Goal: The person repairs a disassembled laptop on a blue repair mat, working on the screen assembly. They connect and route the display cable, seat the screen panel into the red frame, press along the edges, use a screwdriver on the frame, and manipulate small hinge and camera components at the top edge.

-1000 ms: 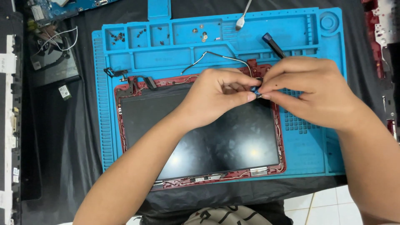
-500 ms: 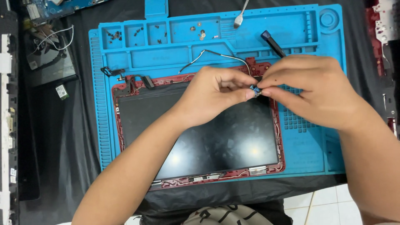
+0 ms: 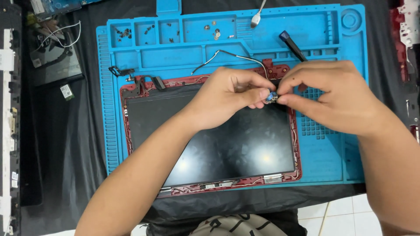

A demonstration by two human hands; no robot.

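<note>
Right of centre in the frame, the left hand and the right hand meet above the upper right corner of a laptop screen panel. Both sets of fingers are pinched narrow on one small blue and silver part, held between the fingertips of the two hands, just over the panel's red frame. How the part sits against the frame beneath it cannot be told, since the fingers cover it.

The dark panel lies flat on a blue work mat, which lies on a black cloth over the bench. A thin grey cable curves from the mat's middle towards the hands. At the upper right of the mat, just above the right hand, a black tool with a blue tip lies tilted. Small screws sit in the mat's compartments at the upper left, with a few more in the compartment at upper centre. A metal spudger pokes in at the top edge. In the upper left corner of the frame a dark component with white wires rests on the cloth.
</note>
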